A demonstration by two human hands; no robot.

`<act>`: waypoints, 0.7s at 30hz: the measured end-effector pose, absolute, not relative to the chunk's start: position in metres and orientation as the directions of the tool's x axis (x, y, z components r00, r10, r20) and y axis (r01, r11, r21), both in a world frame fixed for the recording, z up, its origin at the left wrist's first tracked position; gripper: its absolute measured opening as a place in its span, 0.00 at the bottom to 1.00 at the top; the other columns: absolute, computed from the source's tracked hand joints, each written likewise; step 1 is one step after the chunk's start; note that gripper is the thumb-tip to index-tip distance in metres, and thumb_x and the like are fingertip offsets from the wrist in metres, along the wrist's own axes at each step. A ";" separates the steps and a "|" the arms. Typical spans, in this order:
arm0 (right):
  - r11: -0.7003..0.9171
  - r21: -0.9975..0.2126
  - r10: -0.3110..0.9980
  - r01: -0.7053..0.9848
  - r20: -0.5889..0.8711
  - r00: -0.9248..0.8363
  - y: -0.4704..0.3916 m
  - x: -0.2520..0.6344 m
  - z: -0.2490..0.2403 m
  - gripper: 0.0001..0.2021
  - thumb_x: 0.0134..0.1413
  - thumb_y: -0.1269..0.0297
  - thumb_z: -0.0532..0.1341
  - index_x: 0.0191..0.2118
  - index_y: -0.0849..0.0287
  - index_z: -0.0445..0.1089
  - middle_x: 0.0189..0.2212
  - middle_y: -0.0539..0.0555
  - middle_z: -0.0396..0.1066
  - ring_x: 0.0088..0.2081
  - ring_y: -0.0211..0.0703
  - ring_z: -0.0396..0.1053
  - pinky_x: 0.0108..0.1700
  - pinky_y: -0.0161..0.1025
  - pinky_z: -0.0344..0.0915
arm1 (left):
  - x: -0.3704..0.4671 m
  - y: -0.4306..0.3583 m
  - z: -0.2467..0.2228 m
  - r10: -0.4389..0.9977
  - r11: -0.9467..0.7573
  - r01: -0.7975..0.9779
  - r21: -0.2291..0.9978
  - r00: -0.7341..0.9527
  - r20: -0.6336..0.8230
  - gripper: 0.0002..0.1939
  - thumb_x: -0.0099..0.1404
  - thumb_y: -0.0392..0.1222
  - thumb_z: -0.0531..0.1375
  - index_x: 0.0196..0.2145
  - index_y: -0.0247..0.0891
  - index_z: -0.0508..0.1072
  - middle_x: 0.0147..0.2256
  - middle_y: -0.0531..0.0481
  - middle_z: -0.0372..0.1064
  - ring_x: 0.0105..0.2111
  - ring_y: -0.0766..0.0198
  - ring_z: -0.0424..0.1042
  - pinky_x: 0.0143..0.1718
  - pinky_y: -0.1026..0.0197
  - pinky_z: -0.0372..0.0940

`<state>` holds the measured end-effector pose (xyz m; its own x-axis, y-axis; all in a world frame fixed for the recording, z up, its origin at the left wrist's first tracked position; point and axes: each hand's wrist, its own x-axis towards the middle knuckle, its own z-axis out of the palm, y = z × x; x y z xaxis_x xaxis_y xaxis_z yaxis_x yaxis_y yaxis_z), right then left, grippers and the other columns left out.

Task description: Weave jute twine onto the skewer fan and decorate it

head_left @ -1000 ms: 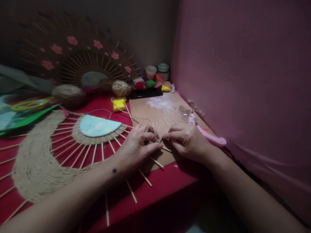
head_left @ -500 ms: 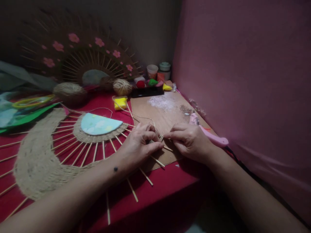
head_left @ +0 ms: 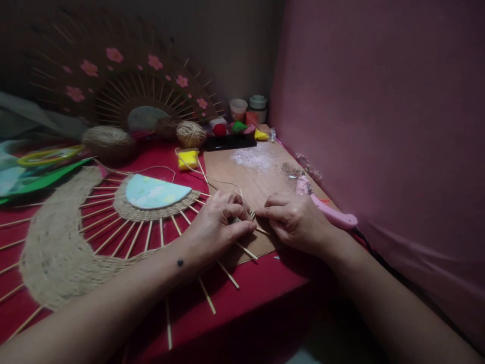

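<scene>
A half-round fan of thin sticks woven with natural twine [head_left: 60, 253] lies in front of me, a light-blue patterned half-disc [head_left: 157, 192] at its centre. My left hand [head_left: 223, 222] is closed over the right end of the woven band, thumb and fingers gripping it. Just right of that end, my right hand [head_left: 293, 220] is pinched, fingertips at the weave's edge; what they hold is too small to make out. A loose strand of twine [head_left: 223, 181] loops down to the weave beside my left fingers. Bare stick ends [head_left: 246, 251] stick out below my left hand.
A brown board [head_left: 246, 172] lies under the hands on a red cloth [head_left: 265, 288]. A pink-handled tool [head_left: 337, 216] is to the right. Behind are a twine ball [head_left: 191, 134], a yellow packet [head_left: 188, 160], a black tray [head_left: 230, 142], cups, and a flowered fan [head_left: 155, 63].
My right fingertips have shifted very slightly at the weave's edge. Both hands otherwise stay in place, and the view has moved a little.
</scene>
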<state>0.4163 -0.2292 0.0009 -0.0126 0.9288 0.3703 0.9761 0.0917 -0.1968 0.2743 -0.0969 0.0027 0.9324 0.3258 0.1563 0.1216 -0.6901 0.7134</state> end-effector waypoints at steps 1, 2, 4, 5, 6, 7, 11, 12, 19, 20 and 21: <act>0.094 -0.181 0.928 0.979 0.371 -0.021 -0.229 0.416 0.001 0.14 0.53 0.73 0.52 0.27 0.60 0.74 0.25 0.53 0.69 0.28 0.36 0.64 0.28 0.34 0.56 | 0.274 -0.097 0.003 0.324 -0.691 0.119 0.713 0.933 0.158 0.07 0.57 0.40 0.62 0.22 0.41 0.74 0.34 0.51 0.67 0.40 0.59 0.62 0.45 0.54 0.58; 0.097 -0.164 0.928 0.982 0.371 -0.029 -0.229 0.415 0.001 0.14 0.53 0.73 0.51 0.27 0.60 0.74 0.25 0.53 0.69 0.28 0.37 0.63 0.28 0.34 0.56 | 0.274 -0.097 0.003 0.320 -0.694 0.116 0.711 0.934 0.159 0.07 0.57 0.40 0.62 0.22 0.41 0.74 0.34 0.51 0.67 0.39 0.59 0.62 0.45 0.54 0.58; 0.102 -0.133 0.930 0.986 0.365 -0.047 -0.229 0.415 0.001 0.14 0.53 0.73 0.51 0.27 0.61 0.74 0.25 0.54 0.69 0.28 0.37 0.63 0.28 0.35 0.56 | 0.274 -0.096 0.003 0.315 -0.698 0.114 0.707 0.936 0.159 0.07 0.57 0.40 0.62 0.22 0.41 0.74 0.34 0.51 0.67 0.39 0.59 0.62 0.45 0.54 0.58; 0.107 -0.127 0.930 0.986 0.363 -0.054 -0.229 0.415 0.001 0.14 0.53 0.73 0.51 0.28 0.61 0.74 0.25 0.54 0.69 0.28 0.38 0.63 0.28 0.36 0.56 | 0.274 -0.096 0.003 0.316 -0.698 0.116 0.706 0.936 0.159 0.07 0.57 0.40 0.62 0.22 0.41 0.74 0.33 0.51 0.67 0.39 0.59 0.62 0.45 0.54 0.58; 0.111 -0.135 0.929 0.985 0.366 -0.055 -0.230 0.415 0.001 0.14 0.53 0.73 0.51 0.28 0.61 0.74 0.25 0.54 0.69 0.28 0.38 0.64 0.28 0.36 0.57 | 0.274 -0.097 0.003 0.317 -0.697 0.117 0.708 0.935 0.158 0.07 0.57 0.40 0.62 0.22 0.41 0.74 0.33 0.51 0.67 0.39 0.59 0.62 0.45 0.54 0.58; 0.114 -0.157 0.926 0.981 0.374 -0.047 -0.230 0.416 0.001 0.14 0.53 0.73 0.51 0.28 0.61 0.74 0.25 0.54 0.70 0.29 0.39 0.65 0.29 0.36 0.58 | 0.274 -0.097 0.003 0.318 -0.694 0.117 0.710 0.935 0.157 0.07 0.57 0.39 0.62 0.22 0.41 0.74 0.33 0.51 0.67 0.39 0.59 0.62 0.45 0.54 0.58; 0.135 -0.335 0.885 0.933 0.465 0.039 -0.232 0.416 0.000 0.12 0.52 0.74 0.53 0.29 0.60 0.74 0.26 0.53 0.72 0.29 0.37 0.68 0.31 0.33 0.62 | 0.274 -0.097 0.004 0.330 -0.689 0.124 0.714 0.931 0.157 0.07 0.57 0.39 0.62 0.22 0.41 0.75 0.34 0.51 0.67 0.40 0.59 0.63 0.46 0.54 0.58; 0.142 -0.380 0.871 0.914 0.487 0.068 -0.233 0.416 -0.001 0.11 0.51 0.75 0.54 0.30 0.61 0.74 0.26 0.53 0.73 0.29 0.36 0.68 0.32 0.33 0.63 | 0.274 -0.097 0.005 0.332 -0.688 0.127 0.714 0.930 0.155 0.07 0.57 0.39 0.62 0.22 0.41 0.75 0.34 0.51 0.67 0.40 0.59 0.63 0.46 0.54 0.58; -0.081 -0.508 0.890 0.858 0.350 0.291 -0.228 0.414 0.008 0.10 0.51 0.73 0.56 0.40 0.63 0.71 0.29 0.53 0.73 0.31 0.37 0.68 0.34 0.33 0.62 | 0.274 -0.099 0.005 0.341 -0.677 0.133 0.724 0.928 0.149 0.07 0.57 0.40 0.62 0.22 0.40 0.75 0.34 0.51 0.67 0.41 0.59 0.63 0.47 0.54 0.59; -0.125 -0.501 0.914 0.857 0.277 0.295 -0.225 0.415 0.010 0.09 0.53 0.72 0.56 0.38 0.62 0.72 0.30 0.53 0.73 0.32 0.37 0.68 0.35 0.34 0.61 | 0.274 -0.099 0.005 0.340 -0.673 0.130 0.728 0.929 0.149 0.07 0.57 0.39 0.62 0.22 0.40 0.75 0.34 0.51 0.67 0.41 0.59 0.63 0.47 0.54 0.59; -0.162 -0.490 0.935 0.857 0.201 0.291 -0.222 0.415 0.013 0.08 0.53 0.71 0.56 0.37 0.61 0.72 0.31 0.54 0.74 0.32 0.38 0.68 0.35 0.34 0.61 | 0.274 -0.099 0.004 0.340 -0.669 0.129 0.732 0.929 0.147 0.07 0.57 0.39 0.62 0.22 0.40 0.75 0.34 0.51 0.67 0.40 0.59 0.63 0.47 0.54 0.60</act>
<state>0.4152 -0.2222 0.0130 0.2914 0.9353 0.2009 0.8568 -0.1618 -0.4896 0.2738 -0.0987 0.0043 0.9290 0.3397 0.1468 0.1291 -0.6692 0.7318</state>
